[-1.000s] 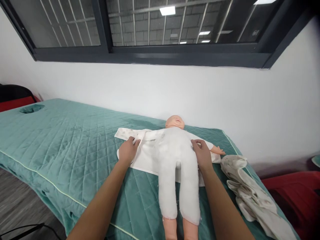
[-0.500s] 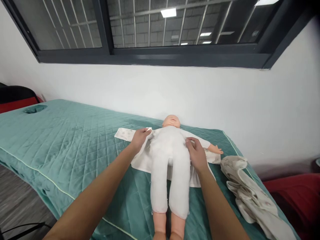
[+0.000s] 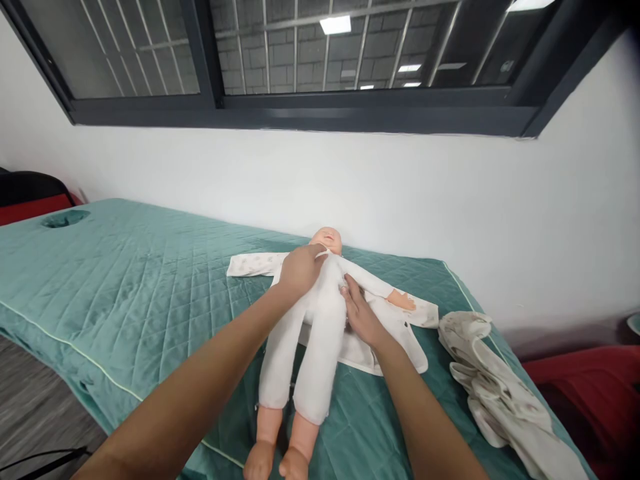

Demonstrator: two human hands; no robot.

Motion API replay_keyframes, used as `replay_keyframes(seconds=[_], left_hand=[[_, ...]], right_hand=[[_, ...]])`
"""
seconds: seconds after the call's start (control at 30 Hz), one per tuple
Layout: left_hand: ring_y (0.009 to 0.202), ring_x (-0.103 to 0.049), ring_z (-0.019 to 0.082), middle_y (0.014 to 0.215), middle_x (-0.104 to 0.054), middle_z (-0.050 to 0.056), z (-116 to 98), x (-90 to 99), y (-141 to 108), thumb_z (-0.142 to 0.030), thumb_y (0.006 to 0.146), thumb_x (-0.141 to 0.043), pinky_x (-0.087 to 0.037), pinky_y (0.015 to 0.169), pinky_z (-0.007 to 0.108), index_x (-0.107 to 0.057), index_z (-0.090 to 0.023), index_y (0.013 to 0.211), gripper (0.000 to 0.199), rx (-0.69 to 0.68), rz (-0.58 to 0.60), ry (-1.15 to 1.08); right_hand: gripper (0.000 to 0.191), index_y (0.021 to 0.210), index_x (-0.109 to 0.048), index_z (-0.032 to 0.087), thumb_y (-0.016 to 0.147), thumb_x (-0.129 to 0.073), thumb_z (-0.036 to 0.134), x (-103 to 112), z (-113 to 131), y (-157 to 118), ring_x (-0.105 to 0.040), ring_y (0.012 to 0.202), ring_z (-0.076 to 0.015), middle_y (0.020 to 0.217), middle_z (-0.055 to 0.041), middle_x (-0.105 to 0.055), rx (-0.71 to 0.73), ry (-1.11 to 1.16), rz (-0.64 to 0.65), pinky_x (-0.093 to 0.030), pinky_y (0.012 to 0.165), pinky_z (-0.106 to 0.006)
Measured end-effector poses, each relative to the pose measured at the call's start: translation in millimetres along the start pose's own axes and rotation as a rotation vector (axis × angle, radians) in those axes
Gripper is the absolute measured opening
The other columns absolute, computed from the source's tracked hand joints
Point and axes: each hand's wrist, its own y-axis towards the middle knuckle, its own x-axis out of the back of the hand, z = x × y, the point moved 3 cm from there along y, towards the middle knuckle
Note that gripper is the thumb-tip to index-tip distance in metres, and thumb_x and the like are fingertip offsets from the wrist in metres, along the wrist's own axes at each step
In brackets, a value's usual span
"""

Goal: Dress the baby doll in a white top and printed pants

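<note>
A baby doll [image 3: 316,357] with a white cloth body and plastic head, hand and feet lies on its back, legs towards me and slanted to the left. Under it is spread a white patterned baby shirt [image 3: 360,353], its sleeves out to both sides. At the doll's upper chest, just below the head, my left hand [image 3: 303,272] is closed on its white cloth; the fingertips are partly hidden. My right hand [image 3: 364,315] rests against the doll's side with its fingers stretched out. Beside it, the doll's bare hand [image 3: 401,300] lies over a shirt sleeve.
A green quilted cover [image 3: 150,287] lies over the bed, which has a round hole [image 3: 65,219] at the far left. Crumpled cream clothing [image 3: 500,387] lies at the right edge. Red chairs [image 3: 590,393] stand beyond the bed's ends. A white wall [image 3: 400,193] runs behind.
My left hand has left the shirt's left side and moved right onto the doll's chest. The doll has shifted left, its legs swinging left. My right hand has moved left along with its side.
</note>
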Motion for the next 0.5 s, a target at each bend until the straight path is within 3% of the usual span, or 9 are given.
replay_keyframes(seconds=[0.2, 0.4, 0.5], left_hand=[[0.08, -0.065, 0.023, 0.094, -0.069, 0.013, -22.7, -15.8, -28.4, -0.026, 0.098, -0.042, -0.045, 0.076, 0.033, -0.067, -0.015, 0.099, 0.028, -0.127, 0.219, 0.533], [0.074, -0.064, 0.023, 0.097, -0.068, 0.009, -34.2, -4.8, -82.3, -0.03, 0.098, -0.043, -0.044, 0.067, 0.034, -0.065, -0.023, 0.108, 0.025, -0.2, 0.248, 0.484], [0.087, -0.064, 0.023, 0.103, -0.068, 0.007, -24.4, 10.9, -112.3, -0.033, 0.099, -0.042, -0.047, 0.075, 0.035, -0.063, -0.029, 0.116, 0.028, -0.233, 0.146, 0.41]], right_hand=[[0.087, 0.157, -0.022, 0.016, 0.093, -0.025, 0.074, -1.9, -5.3, 3.7, -0.019, 0.153, -0.0226, 0.163, -0.0123, -0.024, 0.023, 0.015, 0.043, -0.011, 0.127, -0.043], [0.084, 0.155, -0.027, 0.019, 0.092, -0.029, 0.074, 1.3, -1.0, 2.2, -0.02, 0.152, -0.0233, 0.163, -0.01, -0.026, 0.008, 0.034, 0.026, -0.011, 0.127, -0.044], [0.082, 0.155, -0.029, 0.02, 0.093, -0.03, 0.073, 2.2, 1.1, 1.6, -0.023, 0.151, -0.0237, 0.162, -0.0099, -0.029, 0.003, 0.028, 0.017, -0.013, 0.127, -0.045]])
